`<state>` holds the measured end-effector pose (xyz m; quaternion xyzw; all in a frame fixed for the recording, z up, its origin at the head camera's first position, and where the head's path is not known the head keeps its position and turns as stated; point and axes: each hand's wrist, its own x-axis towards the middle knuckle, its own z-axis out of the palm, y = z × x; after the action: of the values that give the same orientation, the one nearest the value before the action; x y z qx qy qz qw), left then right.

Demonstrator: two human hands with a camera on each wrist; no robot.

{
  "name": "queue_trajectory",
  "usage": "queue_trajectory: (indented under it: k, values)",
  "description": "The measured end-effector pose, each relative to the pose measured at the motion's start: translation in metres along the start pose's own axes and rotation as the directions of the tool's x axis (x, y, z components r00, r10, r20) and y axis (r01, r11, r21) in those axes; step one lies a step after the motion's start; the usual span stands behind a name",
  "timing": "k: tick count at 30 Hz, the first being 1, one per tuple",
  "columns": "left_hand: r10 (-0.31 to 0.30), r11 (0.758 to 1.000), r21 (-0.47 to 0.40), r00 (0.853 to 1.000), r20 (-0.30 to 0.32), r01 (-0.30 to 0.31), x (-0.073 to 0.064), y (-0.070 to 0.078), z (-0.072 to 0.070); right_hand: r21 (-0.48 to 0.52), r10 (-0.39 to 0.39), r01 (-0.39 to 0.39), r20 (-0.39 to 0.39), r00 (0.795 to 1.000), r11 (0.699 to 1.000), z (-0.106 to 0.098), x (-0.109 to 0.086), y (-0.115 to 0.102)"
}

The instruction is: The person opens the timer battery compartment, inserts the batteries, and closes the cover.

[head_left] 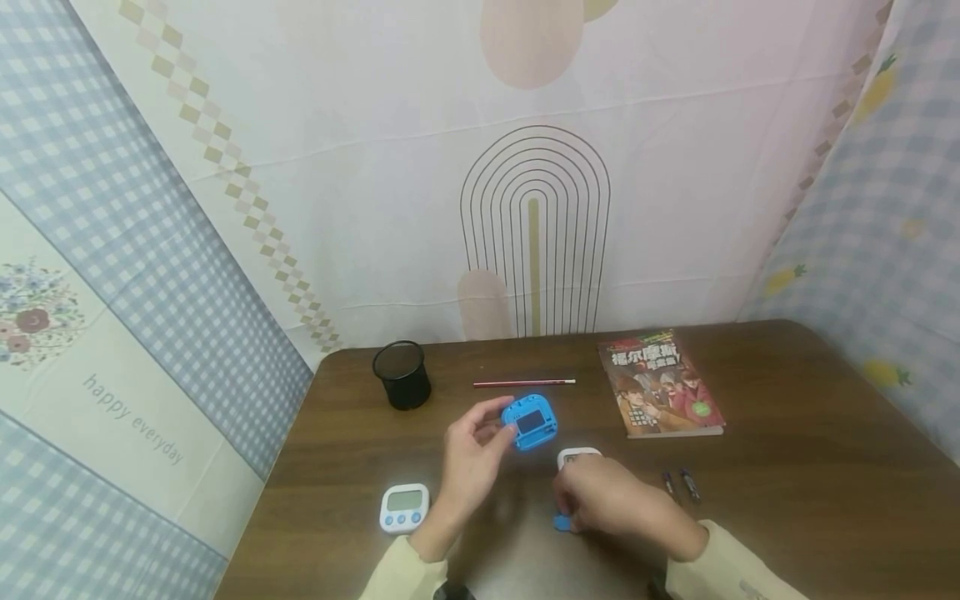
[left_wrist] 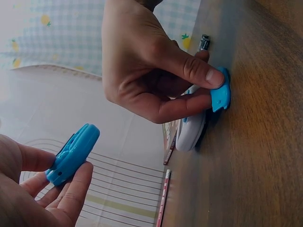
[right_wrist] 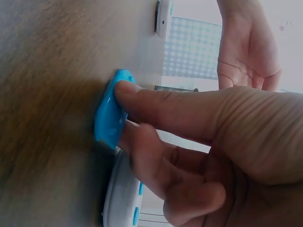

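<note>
My left hand (head_left: 471, 458) holds a blue digital timer (head_left: 542, 435) up above the table, its back with an uncovered battery compartment turned toward the head camera. In the left wrist view the blue timer (left_wrist: 75, 151) sits between thumb and fingers. Lower and to the right, my right hand (head_left: 611, 497) pinches a small blue battery cover (right_wrist: 110, 116) between thumb and fingers, close over the tabletop. A white timer (head_left: 579, 452) lies just beyond the right hand, partly hidden by it. Two small batteries (head_left: 690, 485) lie to the right of that hand.
Another white timer (head_left: 405, 508) lies on the brown table (head_left: 330, 450) left of my left forearm. A black mesh pen cup (head_left: 405, 383) stands at the back left. A red pencil (head_left: 525, 383) lies at the back middle, and a comic-style book (head_left: 663, 387) at the back right.
</note>
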<state>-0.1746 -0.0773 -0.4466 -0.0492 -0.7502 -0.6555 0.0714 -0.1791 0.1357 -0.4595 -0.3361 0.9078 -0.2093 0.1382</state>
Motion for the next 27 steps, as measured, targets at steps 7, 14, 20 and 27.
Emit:
queue_trajectory:
  k: [7,14,20,27]
  values:
    - [-0.004,1.000,-0.007,1.000,0.005,0.004,0.000,0.000,0.000,-0.036,0.006,-0.005,0.018,1.000,0.999,0.001,0.000,-0.002]
    - [0.001,1.000,-0.005,1.000,0.008,-0.001,-0.001,0.000,0.000,-0.101,-0.049,0.048,-0.015,0.999,0.994,0.003,-0.001,-0.003]
    - [-0.017,1.000,-0.013,1.000,0.020,0.017,0.000,0.001,0.000,-0.094,-0.048,0.046,-0.020,0.999,0.995,0.000,-0.002,-0.005]
    - [-0.021,0.999,-0.047,0.999,0.026,0.022,0.000,0.003,0.000,-0.087,-0.034,0.031,-0.034,0.999,0.996,-0.007,-0.004,0.001]
